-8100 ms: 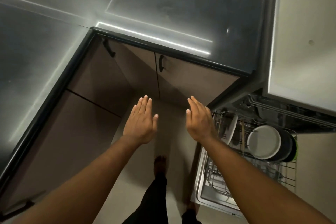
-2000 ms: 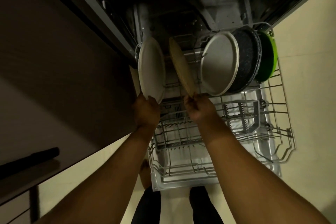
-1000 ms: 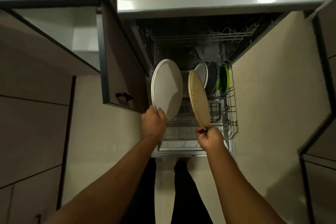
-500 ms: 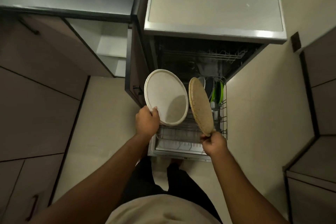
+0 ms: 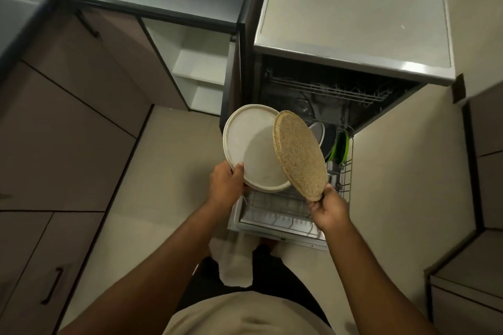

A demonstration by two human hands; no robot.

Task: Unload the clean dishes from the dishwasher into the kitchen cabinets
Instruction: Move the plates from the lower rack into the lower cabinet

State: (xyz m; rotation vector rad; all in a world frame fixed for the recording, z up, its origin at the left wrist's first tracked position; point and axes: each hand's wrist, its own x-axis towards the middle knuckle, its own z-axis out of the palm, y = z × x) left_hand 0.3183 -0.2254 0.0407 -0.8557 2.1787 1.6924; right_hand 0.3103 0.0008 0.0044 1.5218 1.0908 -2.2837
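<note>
Above the pulled-out dishwasher rack [image 5: 283, 215] at frame centre, the left hand [image 5: 224, 185] grips a white plate [image 5: 250, 147]; the right hand [image 5: 329, 208] pinches a speckled tan plate [image 5: 299, 153], overlapping the white one.

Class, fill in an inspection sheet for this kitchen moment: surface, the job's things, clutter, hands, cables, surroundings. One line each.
Surface: grey countertop, bare apart from small specks.
Job's things: round white plate and round speckled tan plate, both lifted above the pulled-out wire dishwasher rack; grey, dark and green dishes stand in it.
Clutter: nothing seen.
Hands: left hand grips the white plate's edge; right hand grips the tan plate's lower edge.
Cables: nothing seen.
Surroundings: open cabinet with white shelves, pale floor.
</note>
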